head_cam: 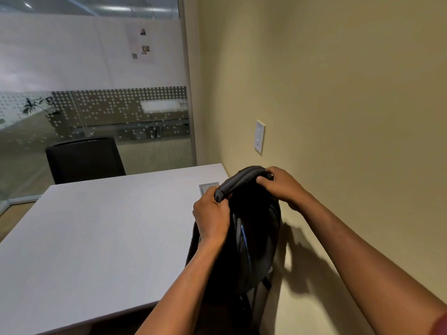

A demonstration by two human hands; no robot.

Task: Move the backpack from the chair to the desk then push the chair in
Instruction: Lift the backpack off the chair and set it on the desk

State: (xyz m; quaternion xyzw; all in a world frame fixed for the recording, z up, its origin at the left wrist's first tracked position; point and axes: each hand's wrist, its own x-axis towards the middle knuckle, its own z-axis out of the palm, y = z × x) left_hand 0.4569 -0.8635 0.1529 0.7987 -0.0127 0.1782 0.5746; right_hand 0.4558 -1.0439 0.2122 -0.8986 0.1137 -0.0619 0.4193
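Observation:
A black backpack (256,238) hangs upright at the desk's near right corner, close to the wall. Both hands hold its padded top handle. My left hand (211,213) grips the handle's left end, and my right hand (281,186) grips its right end. The bag's lower part overlaps the edge of the white desk (101,238); whether it rests on the desk or hangs in the air I cannot tell. The chair that the bag came from is out of view below the frame.
A second black chair (84,158) stands behind the far side of the desk. A grey cable hatch (209,187) is set into the desk near the wall. The beige wall with a switch plate (259,136) runs along the right. A glass partition closes the back.

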